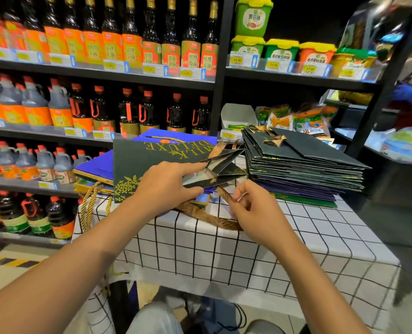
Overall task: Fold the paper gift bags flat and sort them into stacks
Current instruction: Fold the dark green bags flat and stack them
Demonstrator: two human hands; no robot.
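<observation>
Near the tabletop's [296,237] far edge, my left hand [166,186] presses the dark green bag [137,162] flat while my right hand [255,208] pinches its ribbon handle [207,215], keeping it clear.

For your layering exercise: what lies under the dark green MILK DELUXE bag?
Under the dark green bag, blue bags stick out left and behind, on the checked tablecloth. How many is hidden.
</observation>
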